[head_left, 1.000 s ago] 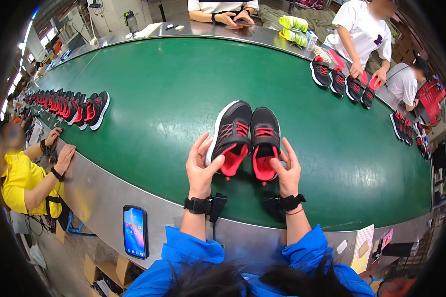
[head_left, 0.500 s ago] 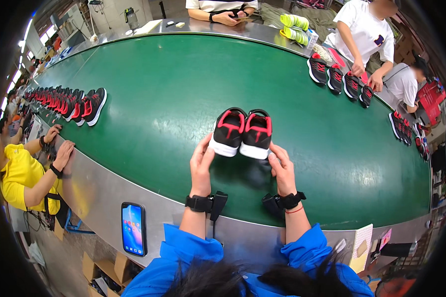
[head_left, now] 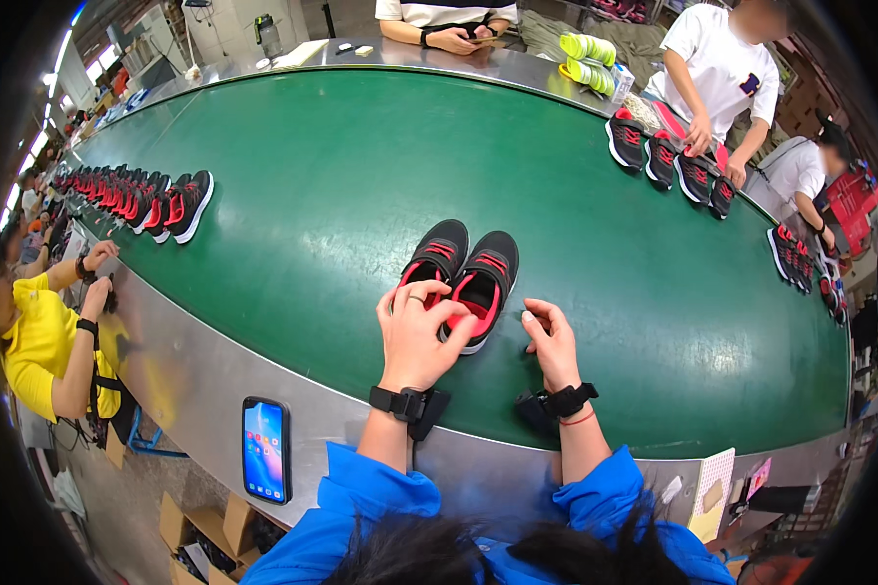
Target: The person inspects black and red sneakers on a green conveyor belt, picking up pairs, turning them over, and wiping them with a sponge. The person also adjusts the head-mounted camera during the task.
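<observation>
The pair of black-and-red shoes (head_left: 490, 263), probably light, soft-topped, stiff-soled and best taken by the heels, stands beneath the left hand's (head_left: 418, 339) bent fingers, grip unclear, left of the right hand's (head_left: 556, 351) parted fingers, green tabletop (head_left: 654, 322) spreading ahead, metal border (head_left: 215, 361) behind.

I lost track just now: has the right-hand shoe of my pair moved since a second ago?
Yes, leftward: judged against the phone, that shoe now sits nearer it, and a gap shows between shoe and right hand.
</observation>
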Tool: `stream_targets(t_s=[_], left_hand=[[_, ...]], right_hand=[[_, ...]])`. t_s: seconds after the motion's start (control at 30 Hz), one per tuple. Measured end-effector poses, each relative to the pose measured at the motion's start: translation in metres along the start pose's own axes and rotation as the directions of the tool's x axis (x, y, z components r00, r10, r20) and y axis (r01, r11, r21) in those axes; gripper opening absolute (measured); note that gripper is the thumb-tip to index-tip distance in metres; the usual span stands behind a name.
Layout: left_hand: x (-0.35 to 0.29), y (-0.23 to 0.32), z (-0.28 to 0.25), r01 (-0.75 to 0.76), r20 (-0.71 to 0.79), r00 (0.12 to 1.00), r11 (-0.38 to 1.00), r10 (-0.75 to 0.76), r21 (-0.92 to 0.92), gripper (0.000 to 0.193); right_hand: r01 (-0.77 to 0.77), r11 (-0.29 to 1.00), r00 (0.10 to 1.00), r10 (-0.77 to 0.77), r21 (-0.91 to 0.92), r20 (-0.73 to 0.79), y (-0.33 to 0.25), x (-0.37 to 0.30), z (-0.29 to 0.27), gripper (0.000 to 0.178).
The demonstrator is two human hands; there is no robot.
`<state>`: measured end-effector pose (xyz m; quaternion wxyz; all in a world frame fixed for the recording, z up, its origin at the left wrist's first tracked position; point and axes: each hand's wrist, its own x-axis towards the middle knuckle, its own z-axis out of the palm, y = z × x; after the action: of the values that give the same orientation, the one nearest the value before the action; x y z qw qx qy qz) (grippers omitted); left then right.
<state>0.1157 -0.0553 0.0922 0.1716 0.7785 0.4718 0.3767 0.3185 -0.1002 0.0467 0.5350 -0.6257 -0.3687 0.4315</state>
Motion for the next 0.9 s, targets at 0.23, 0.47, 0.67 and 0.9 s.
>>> stream_targets(t_s=[0.23,0.47,0.67,0.9], left_hand=[[-0.013,0.031,0.011,0.076,0.099,0.988,0.927,-0.12,0.366,0.047],[-0.01,0.027,0.0,0.209,0.032,0.969,0.881,-0.245,0.425,0.042],[0.009,-0.002,-0.053,0.273,-0.188,0.96,0.836,-0.206,0.477,0.036],[0.043,-0.034,-0.126,0.416,-0.504,0.859,0.693,-0.088,0.588,0.039]], right_hand=[[-0.008,0.999,1.0,0.007,0.048,0.01,0.002,-0.001,-0.008,0.03],[0.002,0.994,1.0,-0.005,0.106,0.025,0.01,-0.002,-0.01,0.027],[0.002,0.996,1.0,-0.001,0.084,-0.015,0.007,0.0,-0.016,0.025],[-0.01,0.997,1.0,0.011,0.075,-0.009,0.004,-0.002,-0.013,0.025]])
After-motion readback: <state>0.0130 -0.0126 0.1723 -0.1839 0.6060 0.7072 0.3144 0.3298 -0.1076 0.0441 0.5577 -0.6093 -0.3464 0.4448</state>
